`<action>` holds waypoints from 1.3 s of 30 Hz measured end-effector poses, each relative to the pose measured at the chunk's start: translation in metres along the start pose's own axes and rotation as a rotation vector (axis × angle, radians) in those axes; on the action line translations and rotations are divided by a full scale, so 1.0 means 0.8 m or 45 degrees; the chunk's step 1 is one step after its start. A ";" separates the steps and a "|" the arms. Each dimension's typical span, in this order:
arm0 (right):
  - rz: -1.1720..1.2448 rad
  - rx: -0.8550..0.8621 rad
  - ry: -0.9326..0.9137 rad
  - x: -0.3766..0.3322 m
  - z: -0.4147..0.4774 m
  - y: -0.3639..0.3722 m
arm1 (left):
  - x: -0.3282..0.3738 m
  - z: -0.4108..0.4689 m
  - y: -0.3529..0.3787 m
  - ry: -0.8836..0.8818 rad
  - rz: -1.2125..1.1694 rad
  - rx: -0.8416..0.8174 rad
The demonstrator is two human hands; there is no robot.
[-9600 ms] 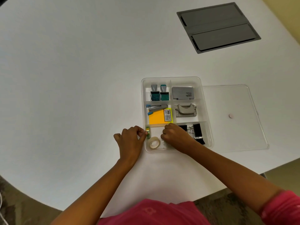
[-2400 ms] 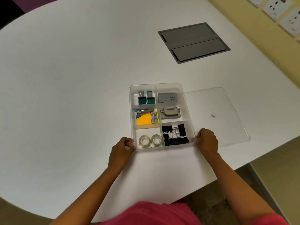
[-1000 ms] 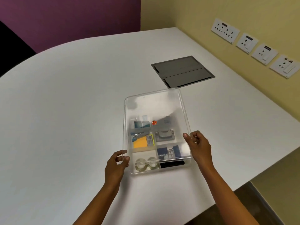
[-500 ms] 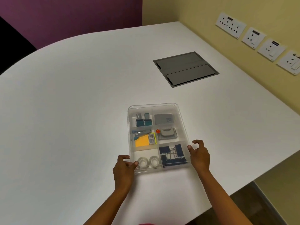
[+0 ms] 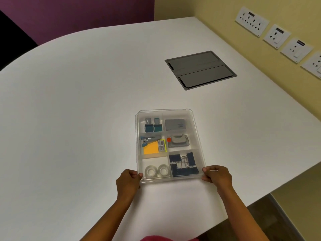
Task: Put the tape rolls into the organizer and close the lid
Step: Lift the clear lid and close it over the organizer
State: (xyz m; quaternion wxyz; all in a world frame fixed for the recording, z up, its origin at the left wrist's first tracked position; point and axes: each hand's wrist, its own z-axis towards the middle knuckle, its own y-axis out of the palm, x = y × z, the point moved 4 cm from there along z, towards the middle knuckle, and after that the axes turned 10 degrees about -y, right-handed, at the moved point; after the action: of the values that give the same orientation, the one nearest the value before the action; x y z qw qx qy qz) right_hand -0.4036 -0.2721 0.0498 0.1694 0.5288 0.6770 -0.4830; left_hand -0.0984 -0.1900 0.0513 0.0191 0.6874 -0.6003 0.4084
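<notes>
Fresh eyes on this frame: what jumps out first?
The clear organizer near the table's front edge, lid on, with both hands gripping its near corners. Inside, two tape rolls sit in the near-left compartment, orange sticky notes just behind them. Farther back, a grey cable hatch is set into the table.

Clear organizer (image 5: 196,136), lid (image 5: 165,113) on, near table edge.
Two clear tape rolls (image 5: 157,170) lie flat, side by side, in its near-left compartment.

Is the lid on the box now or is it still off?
On. The clear lid covers the organizer, and both hands, left and right, grip its near corners.
</notes>
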 end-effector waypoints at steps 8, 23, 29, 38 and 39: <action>0.103 -0.138 0.116 -0.007 0.007 -0.001 | -0.003 0.008 0.000 -0.069 -0.086 -0.062; 0.012 -0.296 0.224 -0.006 0.017 0.006 | -0.012 0.020 0.011 -0.143 -0.109 -0.097; -0.061 -0.257 0.158 -0.003 0.020 0.008 | -0.018 0.030 0.020 -0.204 -0.103 -0.224; -0.553 -0.118 -0.159 -0.032 0.028 0.004 | -0.007 0.043 0.007 -0.189 -0.126 -0.432; -0.560 -0.107 -0.211 -0.040 0.032 0.005 | 0.001 0.047 0.004 -0.173 -0.116 -0.453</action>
State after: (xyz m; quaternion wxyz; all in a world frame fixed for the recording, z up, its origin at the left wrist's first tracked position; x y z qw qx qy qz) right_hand -0.3945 -0.3111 0.0597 0.1370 0.3198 0.7792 -0.5213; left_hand -0.0811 -0.2113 0.0251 0.1182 0.7257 -0.6311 0.2473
